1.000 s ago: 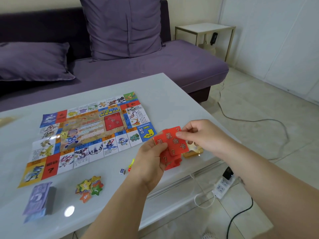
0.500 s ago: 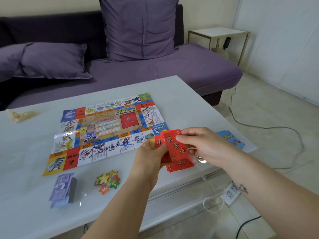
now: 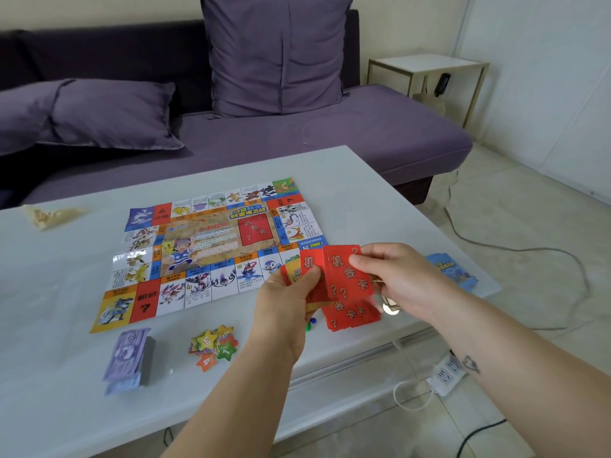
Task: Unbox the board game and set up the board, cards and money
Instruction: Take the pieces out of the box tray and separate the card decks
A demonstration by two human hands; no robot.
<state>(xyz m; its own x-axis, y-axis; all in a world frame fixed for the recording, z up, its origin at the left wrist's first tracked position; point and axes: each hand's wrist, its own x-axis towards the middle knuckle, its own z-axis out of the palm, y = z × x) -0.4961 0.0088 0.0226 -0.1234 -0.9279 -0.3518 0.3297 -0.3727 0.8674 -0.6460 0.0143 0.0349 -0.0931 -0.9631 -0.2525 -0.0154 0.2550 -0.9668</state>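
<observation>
Head cam: glossy white low table, purple fabric sofa behind it, white-top metal side table far right, white power strip on the tile floor. Colourful paper game board lies flat mid-table, creased. Purple paper money stack + star-shaped card tokens near front edge, apart from board. Red cards w/ gold characters fanned in the air over board's near-right corner. L hand grips the fan, thumb on top; R hand pinches the front card. Blue pack at table's right edge.
</observation>
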